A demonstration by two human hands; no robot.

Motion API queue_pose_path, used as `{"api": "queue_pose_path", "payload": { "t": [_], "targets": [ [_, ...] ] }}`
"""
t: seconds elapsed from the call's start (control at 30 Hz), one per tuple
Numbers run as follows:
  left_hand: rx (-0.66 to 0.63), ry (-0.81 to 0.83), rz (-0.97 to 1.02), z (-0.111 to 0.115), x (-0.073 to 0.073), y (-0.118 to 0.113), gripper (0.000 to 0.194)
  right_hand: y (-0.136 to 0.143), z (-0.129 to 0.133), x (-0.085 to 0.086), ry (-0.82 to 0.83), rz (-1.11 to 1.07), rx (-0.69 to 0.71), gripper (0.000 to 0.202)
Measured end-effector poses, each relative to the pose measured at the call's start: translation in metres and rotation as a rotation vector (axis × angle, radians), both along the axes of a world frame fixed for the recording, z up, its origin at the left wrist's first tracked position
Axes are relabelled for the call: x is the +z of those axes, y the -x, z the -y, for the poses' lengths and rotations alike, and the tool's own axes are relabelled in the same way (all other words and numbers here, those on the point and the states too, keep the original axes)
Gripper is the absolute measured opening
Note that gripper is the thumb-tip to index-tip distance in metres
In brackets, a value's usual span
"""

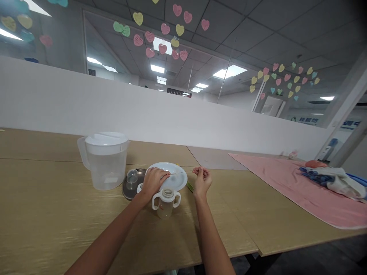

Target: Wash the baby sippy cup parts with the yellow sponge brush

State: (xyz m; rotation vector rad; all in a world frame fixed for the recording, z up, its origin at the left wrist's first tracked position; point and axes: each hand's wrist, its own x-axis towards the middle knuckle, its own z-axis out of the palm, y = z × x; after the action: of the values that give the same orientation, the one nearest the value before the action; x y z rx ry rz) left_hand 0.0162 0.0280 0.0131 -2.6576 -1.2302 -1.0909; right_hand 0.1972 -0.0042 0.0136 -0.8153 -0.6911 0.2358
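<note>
Over the white plate [180,182], my left hand [154,181] has its fingers closed at one end of a thin, pale, stick-like thing [178,173]. My right hand [202,179], just right of the plate, pinches towards its other end. The exact kind of this thin thing is too small to make out. A baby bottle [165,208] with two white handles stands upright and uncapped in front of the plate. Beside my left wrist, a small white part [139,187] shows partly, the rest hidden. A clear cap [132,178] sits on a round metal tray [127,194].
A lidded plastic jug [106,164] with clear liquid stands left of the tray. Something green [189,186] lies partly hidden by the plate's right edge. A pink cloth [286,179] covers the table's right side, with bundled fabric [341,181] on it. A white wall [172,118] rises behind.
</note>
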Motion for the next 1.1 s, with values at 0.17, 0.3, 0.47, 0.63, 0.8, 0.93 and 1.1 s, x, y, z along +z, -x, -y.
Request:
{"api": "queue_pose_path", "payload": {
  "t": [0.17, 0.3, 0.47, 0.63, 0.8, 0.93, 1.1],
  "targets": [
    [0.004, -0.006, 0.007, 0.0, 0.0, 0.002, 0.023, -0.01, -0.004, -0.003, -0.025, -0.068, -0.04, 0.027],
    [0.002, 0.001, 0.045, -0.001, -0.003, 0.003, 0.022, -0.013, -0.005, -0.005, 0.002, -0.064, -0.11, 0.029],
    [0.051, 0.021, 0.055, -0.002, -0.004, 0.008, 0.022, -0.034, -0.005, -0.007, 0.009, -0.141, -0.247, 0.031],
    [0.136, 0.09, 0.163, -0.006, -0.001, 0.023, 0.025, -0.025, -0.005, -0.009, 0.031, -0.134, -0.261, 0.03],
    [0.107, 0.113, 0.053, -0.009, 0.002, 0.028, 0.024, 0.011, -0.001, -0.013, 0.145, 0.179, -0.133, 0.027],
    [-0.003, 0.224, -0.039, -0.008, 0.001, 0.027, 0.025, 0.017, 0.001, -0.02, 0.284, 0.347, -0.176, 0.025],
    [-0.076, 0.254, 0.07, -0.012, -0.006, 0.026, 0.027, 0.014, -0.006, -0.032, 0.517, 0.517, -0.283, 0.02]
  ]
}}
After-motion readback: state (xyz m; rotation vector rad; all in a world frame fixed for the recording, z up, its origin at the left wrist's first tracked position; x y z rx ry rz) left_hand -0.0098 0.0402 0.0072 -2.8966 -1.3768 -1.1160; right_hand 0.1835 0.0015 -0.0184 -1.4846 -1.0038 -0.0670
